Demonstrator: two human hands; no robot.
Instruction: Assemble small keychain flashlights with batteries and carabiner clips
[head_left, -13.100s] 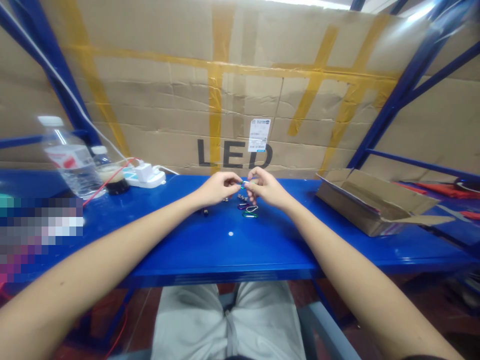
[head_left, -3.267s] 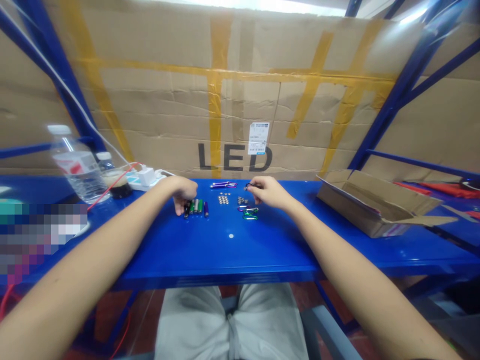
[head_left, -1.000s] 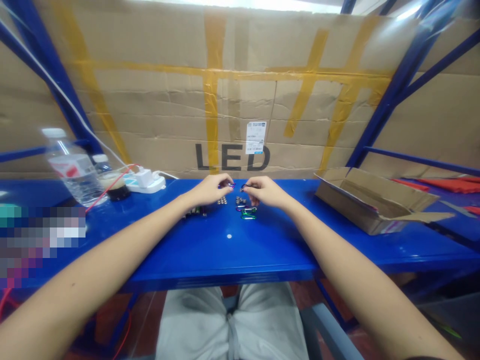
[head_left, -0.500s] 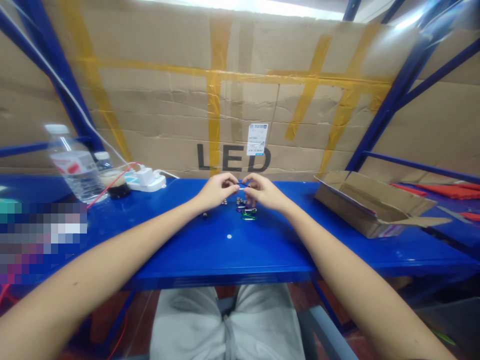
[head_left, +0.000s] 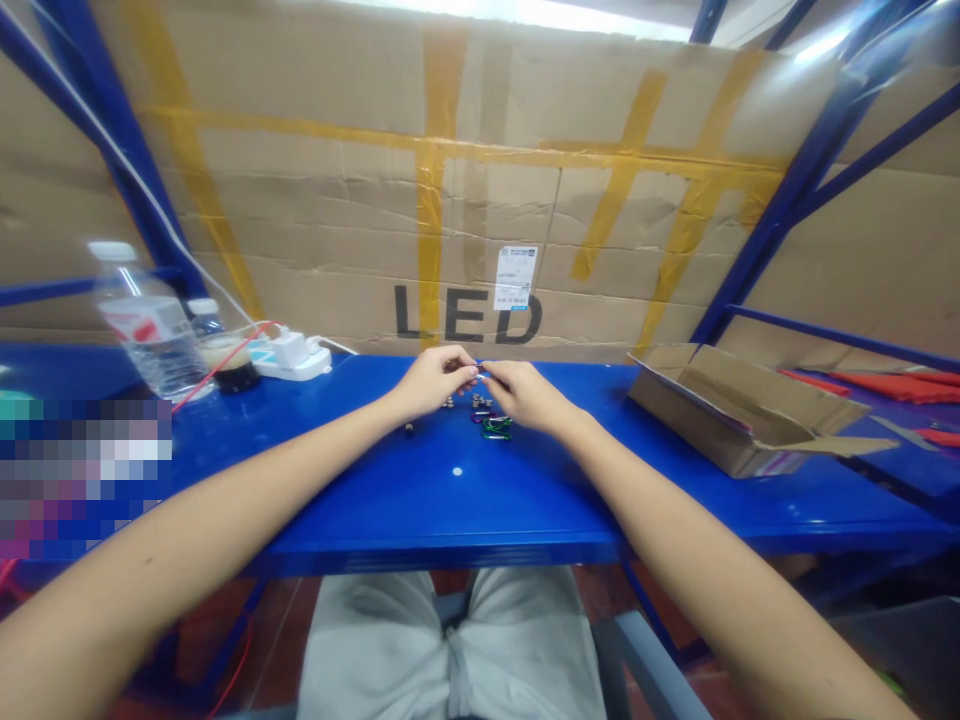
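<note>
My left hand (head_left: 439,381) and my right hand (head_left: 525,391) meet above the blue table, fingertips pinched close together. Between them is a small, thin, shiny piece, too small to name, with a bit of dark cord or wire by it. Just under my right hand lie green carabiners (head_left: 496,429) and a purple carabiner (head_left: 480,416). Several small metal parts (head_left: 480,401) sit behind these, partly hidden by the fingers. A small dark cylindrical piece (head_left: 409,429) lies below my left wrist.
An open cardboard box (head_left: 720,410) stands to the right, its flap pointing outward. On the left are a water bottle (head_left: 150,330), a jar with dark liquid (head_left: 234,372) and a white power strip (head_left: 296,357). A large cardboard sheet (head_left: 337,230) rises behind the table.
My right hand has turned and its fingers have drawn in towards my left fingertips, closing the gap where the thin piece showed. My left hand stays nearly where it was.
</note>
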